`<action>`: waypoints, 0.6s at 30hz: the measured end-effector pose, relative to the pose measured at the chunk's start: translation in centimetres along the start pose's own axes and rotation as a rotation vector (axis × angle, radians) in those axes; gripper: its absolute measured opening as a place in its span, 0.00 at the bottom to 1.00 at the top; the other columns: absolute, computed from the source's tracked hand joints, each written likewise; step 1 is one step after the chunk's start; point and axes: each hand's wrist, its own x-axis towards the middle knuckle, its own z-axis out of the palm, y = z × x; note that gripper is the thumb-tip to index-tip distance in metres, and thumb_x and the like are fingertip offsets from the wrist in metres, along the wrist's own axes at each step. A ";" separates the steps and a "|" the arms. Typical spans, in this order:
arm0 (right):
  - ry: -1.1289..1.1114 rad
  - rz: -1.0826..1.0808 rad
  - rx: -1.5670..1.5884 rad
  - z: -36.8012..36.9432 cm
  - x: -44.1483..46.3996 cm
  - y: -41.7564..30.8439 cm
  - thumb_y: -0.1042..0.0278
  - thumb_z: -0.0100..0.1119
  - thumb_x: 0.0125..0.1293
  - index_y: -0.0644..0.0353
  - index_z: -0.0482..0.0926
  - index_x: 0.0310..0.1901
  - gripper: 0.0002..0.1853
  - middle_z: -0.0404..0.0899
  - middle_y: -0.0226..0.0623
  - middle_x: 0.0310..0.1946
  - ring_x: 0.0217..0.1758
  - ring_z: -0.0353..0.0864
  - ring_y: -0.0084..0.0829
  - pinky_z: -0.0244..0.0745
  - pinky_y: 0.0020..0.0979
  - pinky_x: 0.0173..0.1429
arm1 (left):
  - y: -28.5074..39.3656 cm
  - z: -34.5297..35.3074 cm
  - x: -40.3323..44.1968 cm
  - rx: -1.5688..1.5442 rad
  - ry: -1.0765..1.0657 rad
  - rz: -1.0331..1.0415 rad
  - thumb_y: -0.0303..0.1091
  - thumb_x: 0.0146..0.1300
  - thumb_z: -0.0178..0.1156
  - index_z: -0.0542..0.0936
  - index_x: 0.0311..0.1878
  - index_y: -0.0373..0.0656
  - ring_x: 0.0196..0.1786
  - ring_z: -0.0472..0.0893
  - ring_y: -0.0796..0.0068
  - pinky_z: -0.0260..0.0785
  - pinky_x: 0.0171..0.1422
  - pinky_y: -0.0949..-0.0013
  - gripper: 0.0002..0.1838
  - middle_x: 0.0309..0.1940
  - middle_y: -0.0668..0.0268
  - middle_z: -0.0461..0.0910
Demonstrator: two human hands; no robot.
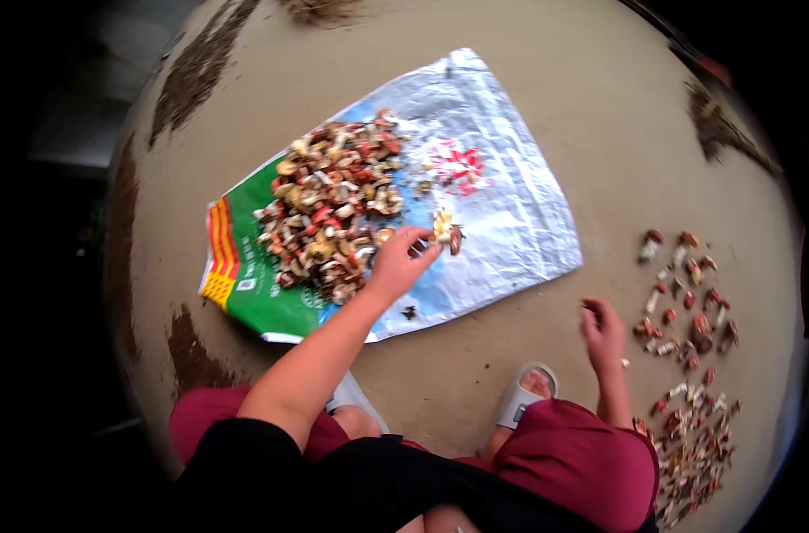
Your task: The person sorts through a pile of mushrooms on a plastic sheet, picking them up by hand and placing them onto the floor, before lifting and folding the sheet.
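Observation:
My left hand [403, 260] reaches over the printed sack, thumb and fingers bent together at a pale yellow and brown mushroom [443, 226]. The mushroom is at the fingertips and looks pinched there. Left of this hand lies a large heap of cut mushrooms [329, 200] with red, brown and cream pieces. They rest on the flattened sack [520, 204], silver on one side and green on the other. My right hand [604, 333] hangs above the floor beside my right knee, its fingers loosely bent and apart, with nothing visible in them.
Several whole red-capped mushrooms [702, 333] lie on the concrete floor [475, 355] at the right, with a denser spread of smaller mushrooms [693, 453] below them. A twig broom head [724, 133] lies at the upper right. My sandalled feet [524, 395] are below the sack.

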 end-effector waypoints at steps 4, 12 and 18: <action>-0.295 0.108 0.639 4.0 1.3 -4.9 0.69 0.58 0.71 0.60 0.69 0.63 0.21 0.78 0.34 0.48 0.45 0.80 0.24 0.78 0.26 0.44 | 5.6 8.2 -2.3 -0.204 -0.133 0.096 0.33 0.61 0.69 0.80 0.48 0.36 0.38 0.81 0.76 0.75 0.45 0.72 0.15 0.41 0.64 0.79; -0.121 0.011 0.298 3.4 1.2 1.1 0.67 0.64 0.64 0.60 0.76 0.55 0.18 0.81 0.41 0.46 0.46 0.81 0.32 0.78 0.32 0.49 | 7.5 18.3 -1.2 -0.412 -0.610 -0.115 0.35 0.69 0.62 0.73 0.56 0.36 0.41 0.83 0.77 0.78 0.45 0.72 0.18 0.41 0.63 0.82; 0.052 0.230 0.121 -3.1 -1.3 5.9 0.65 0.67 0.63 0.59 0.76 0.53 0.19 0.79 0.37 0.42 0.42 0.80 0.28 0.76 0.31 0.47 | 7.5 22.2 -1.7 -0.573 -0.655 -0.427 0.38 0.74 0.53 0.75 0.51 0.33 0.34 0.82 0.77 0.77 0.38 0.72 0.16 0.36 0.61 0.82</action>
